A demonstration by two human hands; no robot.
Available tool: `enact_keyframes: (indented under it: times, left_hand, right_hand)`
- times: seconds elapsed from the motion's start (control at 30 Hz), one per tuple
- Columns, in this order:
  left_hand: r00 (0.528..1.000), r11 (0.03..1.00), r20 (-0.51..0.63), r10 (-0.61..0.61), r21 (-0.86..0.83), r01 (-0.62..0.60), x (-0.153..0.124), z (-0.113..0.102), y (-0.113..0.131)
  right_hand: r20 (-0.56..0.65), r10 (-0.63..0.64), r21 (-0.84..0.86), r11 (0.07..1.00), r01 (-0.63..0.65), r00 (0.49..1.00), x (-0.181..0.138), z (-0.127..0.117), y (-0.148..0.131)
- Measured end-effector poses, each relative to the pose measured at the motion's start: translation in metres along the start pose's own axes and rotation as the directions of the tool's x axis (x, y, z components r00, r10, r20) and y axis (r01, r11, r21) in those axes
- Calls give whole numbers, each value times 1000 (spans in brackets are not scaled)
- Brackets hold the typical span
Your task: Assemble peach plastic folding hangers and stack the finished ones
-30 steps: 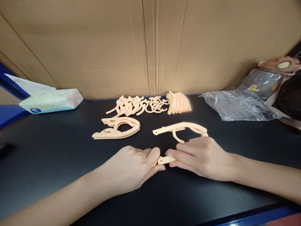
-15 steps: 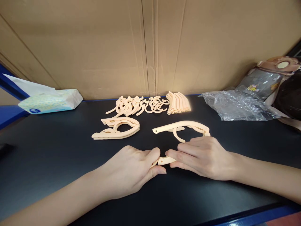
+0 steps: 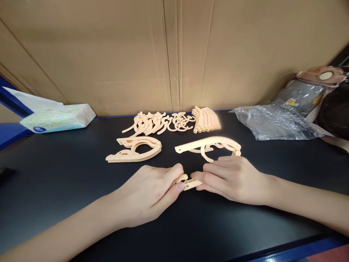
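Observation:
My left hand (image 3: 152, 194) is closed, its thumb and finger pinching a small beige plastic piece (image 3: 182, 178) mostly covered by them. Close by on the right, my right hand (image 3: 231, 180) grips a beige hanger arm (image 3: 193, 184) whose holed end points at my left thumb. The two pieces are very near each other; whether they touch I cannot tell. Just beyond my right knuckles is another curved hanger arm (image 3: 208, 142) with a hook (image 3: 206, 155) below it. My right hand hides where these parts meet.
Folded beige hangers (image 3: 136, 154) lie at left centre. Behind are a pile of loose hooks (image 3: 154, 123) and a row of hanger arms (image 3: 206, 120). A tissue pack (image 3: 61, 118) lies left; a clear plastic bag (image 3: 272, 122) and a bottle (image 3: 298, 92) are at right.
My left finger and thumb have shifted, and the small piece now shows more, raised above the arm's end. My right hand and the curved arm beyond it have moved slightly up and left.

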State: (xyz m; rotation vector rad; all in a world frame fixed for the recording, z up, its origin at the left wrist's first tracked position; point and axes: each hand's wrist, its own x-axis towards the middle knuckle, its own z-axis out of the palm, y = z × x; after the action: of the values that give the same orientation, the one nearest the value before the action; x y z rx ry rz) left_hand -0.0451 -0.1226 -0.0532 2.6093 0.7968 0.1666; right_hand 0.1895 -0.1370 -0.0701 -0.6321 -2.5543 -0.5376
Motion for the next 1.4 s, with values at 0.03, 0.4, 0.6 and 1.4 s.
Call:
enact_keyframes:
  times: [0.03,0.4,0.6,1.4]
  left_hand:
    - [1000,1000,2,7,-2,-7,0,0,0]
    - [996,979,-55,76,194,-64,1,7,-3]
    - [996,939,-34,88,335,-72,2,8,-1]
    - [978,746,-5,211,646,-158,0,14,-4]
  right_hand:
    - [9,-2,1,1000,2,1000,0,0,0]
    - [27,49,79,996,-51,998,-2,3,-2]
    - [59,70,136,988,-78,996,-3,4,-4]
    - [247,88,255,955,-152,965,-2,1,-4]
